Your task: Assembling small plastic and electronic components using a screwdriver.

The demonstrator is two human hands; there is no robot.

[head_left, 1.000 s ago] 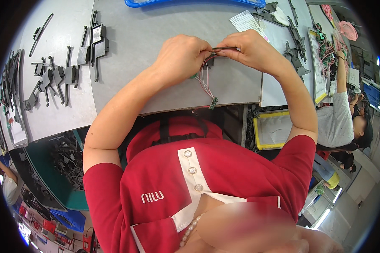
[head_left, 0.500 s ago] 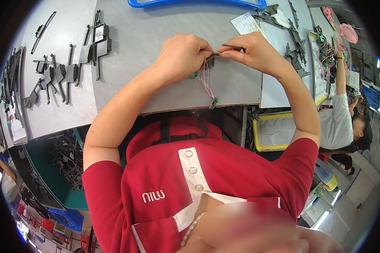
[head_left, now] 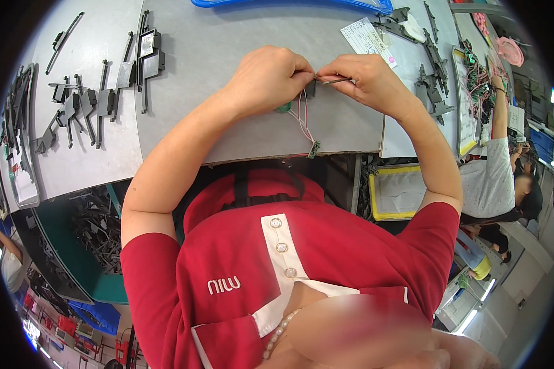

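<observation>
Hands at work on a grey surface (head_left: 197,55), seen from above. Below the near edge, toward the right, is a yellow-rimmed tray (head_left: 394,216). At the near edge, right of its middle, sits a small green circuit board (head_left: 314,149); from it thin red and white wires (head_left: 302,123) run away from the edge toward the left hand (head_left: 269,79). A green piece (head_left: 284,107) shows just beside that hand. The left hand is closed in a pinch near a small dark part (head_left: 311,91); what lies between its fingertips is hidden. The right hand (head_left: 370,79) grips a thin dark tool (head_left: 337,80), its tip close to the left fingertips. Dark elongated parts (head_left: 108,101) lie toward the left edge. Farther off, a printed sheet (head_left: 367,40) lies toward the far right corner, and a blue tray (head_left: 351,5) stands at the far edge.
</observation>
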